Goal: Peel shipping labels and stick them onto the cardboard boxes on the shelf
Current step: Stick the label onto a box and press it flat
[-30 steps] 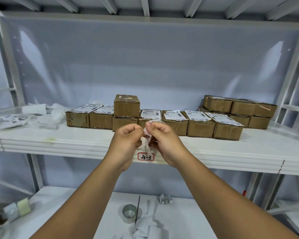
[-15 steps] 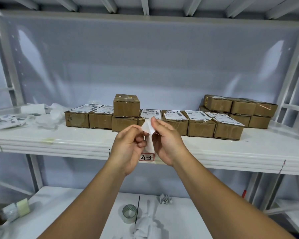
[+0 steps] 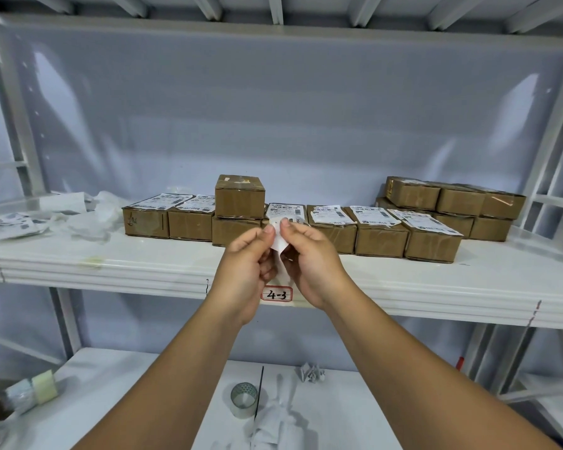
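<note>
In the head view, a white shipping label (image 3: 278, 238) is pinched between the thumbs and fingertips of the left hand (image 3: 246, 264) and the right hand (image 3: 309, 261), near the shelf (image 3: 143, 264) edge and above the tag (image 3: 276, 294) marked 4-3 (the label's print cannot be read). Behind them, cardboard boxes (image 3: 381, 237) are lined up on the shelf, most already labelled, with one bare box (image 3: 239, 196) stacked left of centre and loose papers (image 3: 46, 216) scattered at far left.

Head-height, forward-down, near the shelf (image 3: 436, 280).
</note>
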